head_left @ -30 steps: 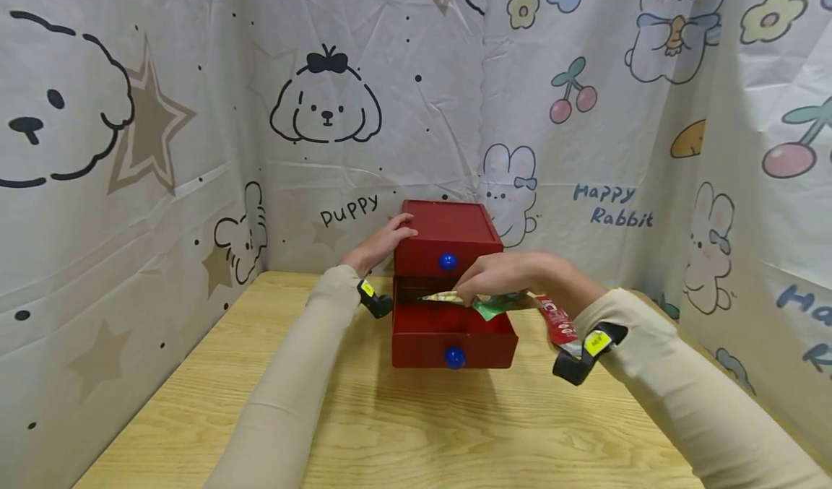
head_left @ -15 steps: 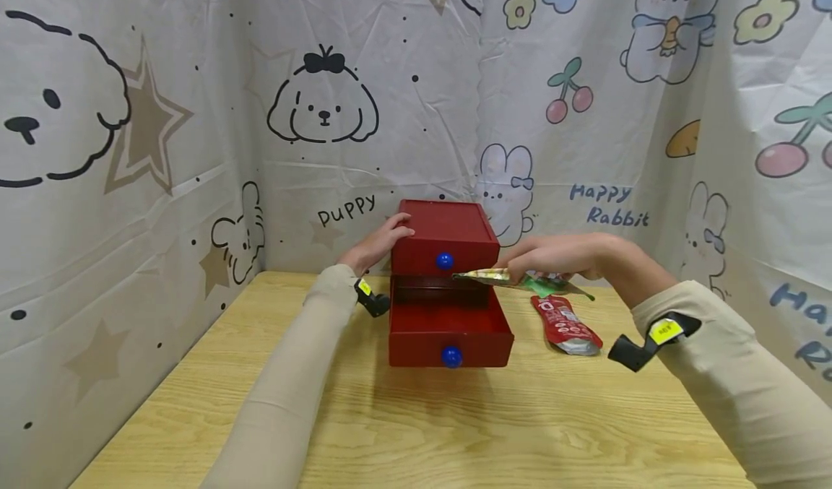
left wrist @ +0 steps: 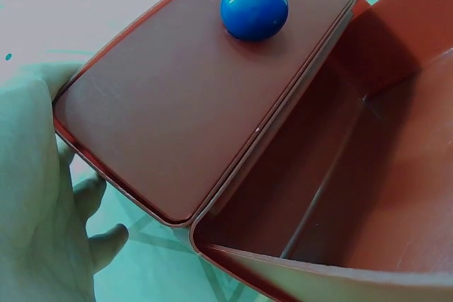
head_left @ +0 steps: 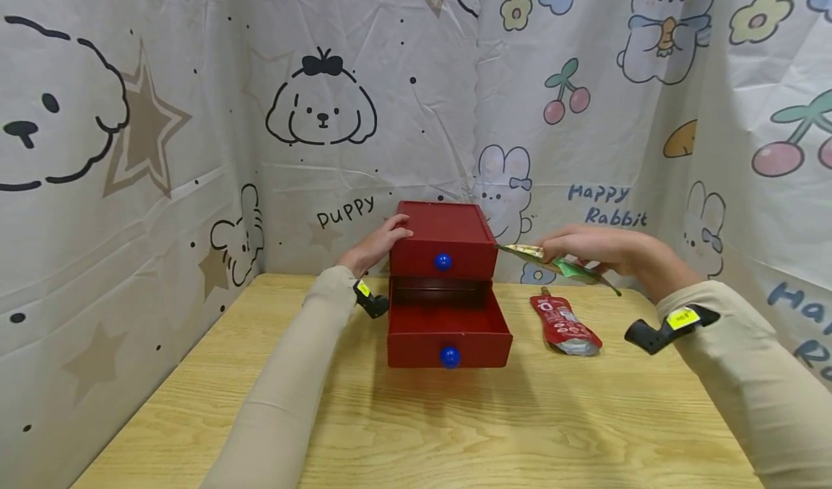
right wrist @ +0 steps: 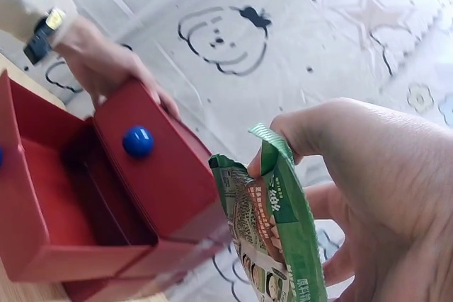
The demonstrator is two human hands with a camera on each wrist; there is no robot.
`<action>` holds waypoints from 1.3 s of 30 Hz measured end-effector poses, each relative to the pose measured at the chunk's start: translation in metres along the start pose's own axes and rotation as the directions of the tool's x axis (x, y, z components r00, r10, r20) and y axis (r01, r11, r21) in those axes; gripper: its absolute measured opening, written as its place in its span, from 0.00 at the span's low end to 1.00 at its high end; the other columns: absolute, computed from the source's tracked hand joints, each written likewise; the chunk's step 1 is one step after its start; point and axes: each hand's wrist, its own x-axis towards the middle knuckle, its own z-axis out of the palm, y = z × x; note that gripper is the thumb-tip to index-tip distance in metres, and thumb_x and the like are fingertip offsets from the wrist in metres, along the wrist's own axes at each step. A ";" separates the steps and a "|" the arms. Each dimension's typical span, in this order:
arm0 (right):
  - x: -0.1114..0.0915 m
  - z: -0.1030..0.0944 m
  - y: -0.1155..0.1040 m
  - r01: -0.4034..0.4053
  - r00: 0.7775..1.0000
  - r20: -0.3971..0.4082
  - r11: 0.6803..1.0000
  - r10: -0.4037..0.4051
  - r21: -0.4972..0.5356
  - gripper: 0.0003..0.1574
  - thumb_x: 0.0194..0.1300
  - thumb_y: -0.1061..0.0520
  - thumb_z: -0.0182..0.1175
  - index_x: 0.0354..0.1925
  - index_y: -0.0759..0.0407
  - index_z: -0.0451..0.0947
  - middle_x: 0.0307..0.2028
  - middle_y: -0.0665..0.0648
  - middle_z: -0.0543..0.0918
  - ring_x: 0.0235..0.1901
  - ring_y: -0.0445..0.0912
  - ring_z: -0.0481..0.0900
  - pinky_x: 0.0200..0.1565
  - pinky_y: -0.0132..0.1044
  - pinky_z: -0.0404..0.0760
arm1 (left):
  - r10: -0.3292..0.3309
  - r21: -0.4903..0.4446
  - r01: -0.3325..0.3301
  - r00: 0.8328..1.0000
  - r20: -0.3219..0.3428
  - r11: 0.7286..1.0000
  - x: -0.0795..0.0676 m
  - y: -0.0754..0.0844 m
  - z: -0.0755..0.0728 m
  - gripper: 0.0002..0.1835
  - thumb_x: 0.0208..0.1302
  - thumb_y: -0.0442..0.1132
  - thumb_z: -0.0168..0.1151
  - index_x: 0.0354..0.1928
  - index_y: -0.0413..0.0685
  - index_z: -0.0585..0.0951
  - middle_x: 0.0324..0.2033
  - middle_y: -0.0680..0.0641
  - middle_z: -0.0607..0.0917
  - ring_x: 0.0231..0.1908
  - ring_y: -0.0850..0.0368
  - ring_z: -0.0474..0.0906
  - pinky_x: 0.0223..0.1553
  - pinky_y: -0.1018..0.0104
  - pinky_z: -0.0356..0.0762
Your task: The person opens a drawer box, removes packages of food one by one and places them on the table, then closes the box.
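Note:
A red two-drawer cabinet (head_left: 445,222) with blue knobs stands on the table, its lower drawer (head_left: 448,319) pulled out and bare inside. My left hand (head_left: 377,247) rests at the cabinet's upper left corner, fingers over the top edge; the left wrist view has some fingers spread loosely beside the wall. To the right, my right hand (head_left: 594,247) pinches a green snack packet (right wrist: 290,224) between thumb and fingers, up in the air. The packet's printed front shows in the right wrist view. Below it a red spouted pouch (head_left: 564,323) with a silver end lies on the table.
The pale wood table (head_left: 416,424) ends at patterned cloth curtains (head_left: 325,185) at the back and sides. The upper drawer, with its blue knob (head_left: 443,261), is closed. The pulled-out drawer projects toward the front.
My right hand has moved right and up with the green snack packet, from over the lower drawer to beside the cabinet. The red pouch came into full view. My left hand stayed put.

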 end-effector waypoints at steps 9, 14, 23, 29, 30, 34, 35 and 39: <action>0.009 -0.007 0.037 -0.010 0.999 -0.046 1.000 0.010 0.002 0.34 0.72 0.39 0.55 0.64 0.61 0.73 0.60 0.67 0.70 0.53 0.61 0.71 0.42 0.47 0.77 | -0.010 0.004 0.010 1.000 0.005 1.000 -0.002 -0.001 -0.001 0.34 0.78 0.50 0.48 0.81 0.53 0.56 0.80 0.44 0.51 0.78 0.45 0.46 0.75 0.45 0.46; 0.017 -0.005 0.059 0.054 0.994 -0.095 0.996 -0.061 -0.077 0.27 0.75 0.45 0.53 0.60 0.63 0.76 0.52 0.65 0.74 0.48 0.57 0.72 0.41 0.45 0.73 | -0.018 0.009 0.018 1.000 0.004 1.000 -0.004 -0.001 -0.001 0.34 0.78 0.51 0.48 0.81 0.54 0.56 0.80 0.44 0.51 0.78 0.45 0.47 0.75 0.44 0.46; 0.025 -0.006 0.098 0.017 0.964 -0.261 0.991 -0.053 -0.136 0.40 0.78 0.43 0.49 0.72 0.73 0.66 0.58 0.75 0.74 0.49 0.61 0.71 0.42 0.47 0.70 | -0.009 -0.005 0.009 1.000 -0.004 1.000 -0.001 0.001 -0.003 0.33 0.78 0.51 0.48 0.80 0.54 0.58 0.79 0.44 0.52 0.76 0.44 0.50 0.75 0.44 0.48; 0.031 0.002 0.141 -0.076 0.928 -0.373 0.978 -0.002 -0.193 0.42 0.77 0.39 0.50 0.71 0.72 0.68 0.55 0.78 0.74 0.44 0.62 0.72 0.38 0.46 0.69 | -0.019 -0.002 0.019 1.000 0.001 1.000 -0.001 0.002 -0.002 0.33 0.79 0.50 0.48 0.80 0.54 0.57 0.80 0.45 0.52 0.77 0.46 0.48 0.75 0.46 0.47; 0.031 0.005 0.150 -0.089 0.923 -0.386 0.977 0.007 -0.195 0.42 0.76 0.39 0.50 0.70 0.72 0.67 0.54 0.78 0.74 0.43 0.62 0.72 0.37 0.46 0.68 | -0.021 0.000 0.021 1.000 0.004 1.000 -0.001 0.002 -0.002 0.33 0.79 0.51 0.48 0.81 0.54 0.57 0.80 0.45 0.52 0.77 0.46 0.48 0.75 0.46 0.48; 0.034 0.017 0.184 -0.131 0.909 -0.415 0.971 0.037 -0.201 0.44 0.75 0.39 0.51 0.69 0.75 0.66 0.54 0.81 0.73 0.41 0.63 0.72 0.36 0.47 0.68 | -0.018 -0.003 0.018 1.000 0.003 1.000 -0.002 0.001 -0.002 0.34 0.78 0.51 0.49 0.81 0.54 0.57 0.80 0.45 0.53 0.77 0.46 0.48 0.75 0.46 0.48; 0.035 0.021 0.192 -0.144 0.908 -0.416 0.972 0.055 -0.186 0.45 0.75 0.38 0.51 0.69 0.75 0.65 0.54 0.82 0.72 0.42 0.63 0.72 0.37 0.47 0.69 | -0.016 -0.002 0.016 1.000 0.000 1.000 -0.002 0.001 -0.003 0.34 0.78 0.51 0.49 0.81 0.55 0.57 0.80 0.45 0.53 0.77 0.46 0.49 0.75 0.45 0.48; 0.037 0.037 0.221 -0.172 0.900 -0.428 0.971 0.087 -0.165 0.46 0.75 0.37 0.50 0.68 0.75 0.65 0.57 0.84 0.70 0.46 0.67 0.71 0.40 0.54 0.72 | -0.015 0.016 0.015 1.000 0.000 1.000 -0.002 0.000 -0.003 0.34 0.78 0.52 0.49 0.81 0.56 0.57 0.80 0.45 0.54 0.78 0.46 0.49 0.74 0.45 0.49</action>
